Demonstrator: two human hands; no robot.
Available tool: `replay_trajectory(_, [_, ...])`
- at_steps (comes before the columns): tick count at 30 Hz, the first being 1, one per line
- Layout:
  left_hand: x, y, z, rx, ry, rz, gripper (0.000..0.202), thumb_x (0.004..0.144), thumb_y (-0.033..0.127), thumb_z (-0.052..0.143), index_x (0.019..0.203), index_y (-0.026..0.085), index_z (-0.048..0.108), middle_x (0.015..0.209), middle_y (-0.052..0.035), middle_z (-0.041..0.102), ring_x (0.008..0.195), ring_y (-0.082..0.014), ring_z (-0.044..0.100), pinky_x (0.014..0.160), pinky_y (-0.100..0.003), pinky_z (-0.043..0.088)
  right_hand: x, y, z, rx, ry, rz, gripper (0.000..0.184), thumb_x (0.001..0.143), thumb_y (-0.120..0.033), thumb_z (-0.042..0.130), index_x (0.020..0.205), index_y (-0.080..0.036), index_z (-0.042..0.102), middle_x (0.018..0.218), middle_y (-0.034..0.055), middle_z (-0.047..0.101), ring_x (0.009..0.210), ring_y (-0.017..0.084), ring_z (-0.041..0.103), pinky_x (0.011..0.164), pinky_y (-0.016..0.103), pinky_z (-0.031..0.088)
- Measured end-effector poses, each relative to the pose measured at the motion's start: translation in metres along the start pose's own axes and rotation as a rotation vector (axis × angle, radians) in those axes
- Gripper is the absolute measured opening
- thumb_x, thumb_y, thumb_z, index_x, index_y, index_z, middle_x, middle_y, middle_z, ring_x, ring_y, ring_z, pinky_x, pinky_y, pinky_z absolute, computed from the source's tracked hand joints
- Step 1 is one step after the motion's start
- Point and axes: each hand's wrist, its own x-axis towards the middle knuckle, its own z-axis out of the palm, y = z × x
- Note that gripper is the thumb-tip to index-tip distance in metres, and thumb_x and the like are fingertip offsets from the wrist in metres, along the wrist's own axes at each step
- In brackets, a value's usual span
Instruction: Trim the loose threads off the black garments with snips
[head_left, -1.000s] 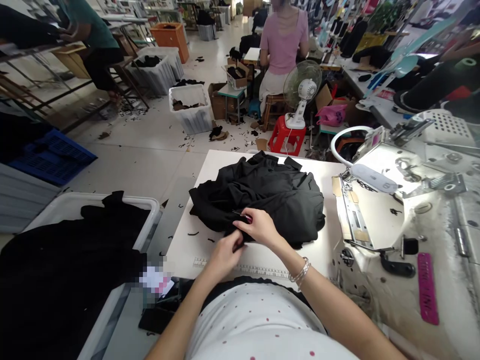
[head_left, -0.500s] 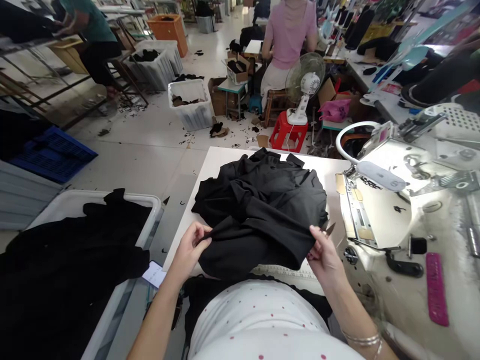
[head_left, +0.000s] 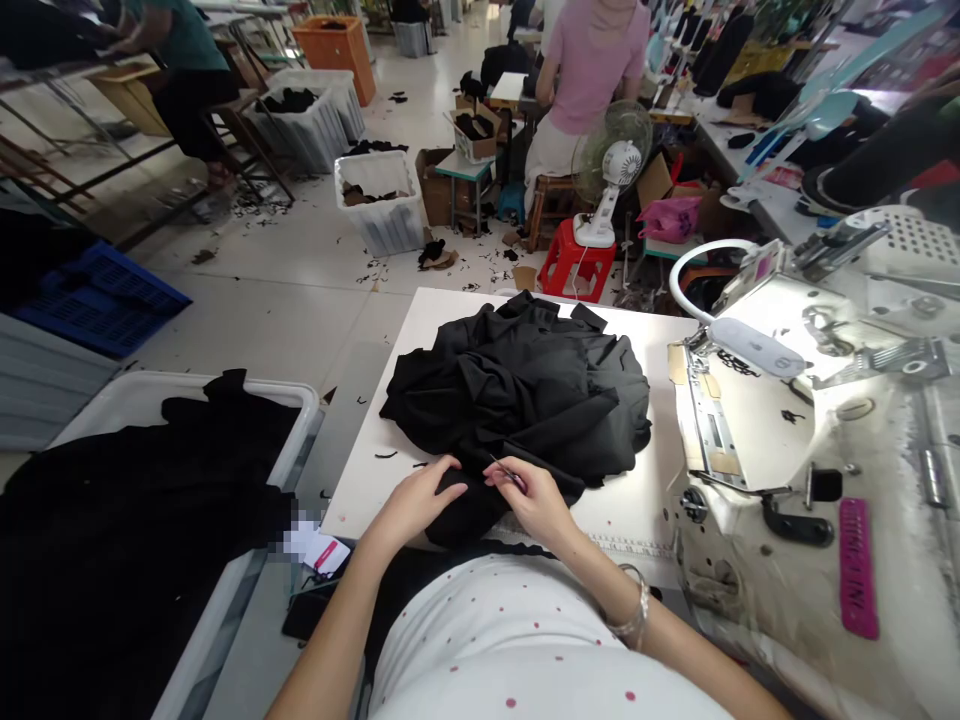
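Black cloth garment (head_left: 517,400) lies in a heap on the white work table (head_left: 630,510), and its near fold is under both hands. The left hand (head_left: 412,505) has fingers lying on this fold, but I cannot tell if they pinch it. The right hand (head_left: 531,500) is closed around small pointed scissors (head_left: 507,473), just above the cloth.

Lamp glare: a white LED task lamp (head_left: 754,347) bleaches the sewing machine bed (head_left: 742,430) almost to white.
Room light: bright and even from above; the tile floor (head_left: 247,300) shows a soft sheen and faint shadows.
Black cloth (head_left: 517,390): deep, dark folds with little detail.
Frame edges: strong wide-angle bending, with the far side darker.
Blur: a pixelated block beside the white tag (head_left: 315,550).
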Motion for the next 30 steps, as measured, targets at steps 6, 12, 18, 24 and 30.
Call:
replay_trajectory(6, [-0.009, 0.022, -0.011, 0.011, 0.018, 0.07, 0.014, 0.074, 0.033, 0.051, 0.075, 0.019, 0.05, 0.083, -0.0024, 0.055, 0.083, -0.0194, 0.052, 0.076, -0.031, 0.041, 0.008, 0.011, 0.007, -0.196, -0.059, 0.079, 0.022, 0.081, -0.019, 0.045, 0.085, -0.018, 0.066, 0.092, 0.0054, 0.068, 0.088, 0.021, 0.061, 0.076, 0.03, 0.041])
replay_trajectory(12, [-0.032, 0.051, -0.025, -0.172, 0.07, 0.365, 0.014, 0.073, 0.023, 0.055, 0.065, 0.018, 0.045, 0.088, -0.002, 0.052, 0.089, -0.0149, 0.048, 0.085, -0.027, 0.038, -0.005, -0.005, -0.008, 0.022, -0.089, 0.017, 0.023, 0.076, -0.03, 0.056, 0.06, -0.014, 0.055, 0.058, -0.0019, 0.047, 0.056, 0.01, 0.041, 0.055, 0.023, 0.031])
replay_trajectory(18, [-0.036, 0.06, -0.04, 0.054, -0.224, 0.323, 0.022, 0.075, 0.04, 0.059, 0.068, 0.019, 0.058, 0.078, -0.0004, 0.054, 0.086, -0.017, 0.046, 0.083, -0.028, 0.036, -0.026, -0.032, -0.035, 0.302, -0.421, 0.111, 0.025, 0.065, -0.033, 0.071, 0.063, -0.012, 0.058, 0.052, -0.0048, 0.04, 0.05, 0.006, 0.029, 0.047, 0.021, 0.024])
replay_trajectory(24, [-0.032, 0.067, -0.038, 0.126, -0.532, 0.288, 0.051, 0.091, 0.042, 0.02, 0.087, 0.025, 0.067, 0.089, -0.0003, 0.066, 0.087, -0.0167, 0.052, 0.091, -0.029, 0.03, -0.036, -0.035, -0.056, 0.256, -0.437, 0.104, 0.025, 0.068, -0.033, 0.07, 0.063, -0.011, 0.06, 0.051, -0.0048, 0.039, 0.048, 0.005, 0.028, 0.045, 0.021, 0.023])
replay_trajectory(30, [-0.03, 0.083, -0.016, 0.176, -0.565, 0.45, 0.029, 0.086, 0.025, 0.038, 0.103, 0.028, 0.061, 0.093, 0.0014, 0.067, 0.082, -0.0156, 0.058, 0.073, -0.021, 0.038, -0.043, -0.04, -0.065, 0.164, -0.426, 0.094, 0.025, 0.067, -0.034, 0.07, 0.063, -0.011, 0.061, 0.052, -0.0043, 0.04, 0.05, 0.006, 0.03, 0.045, 0.021, 0.024])
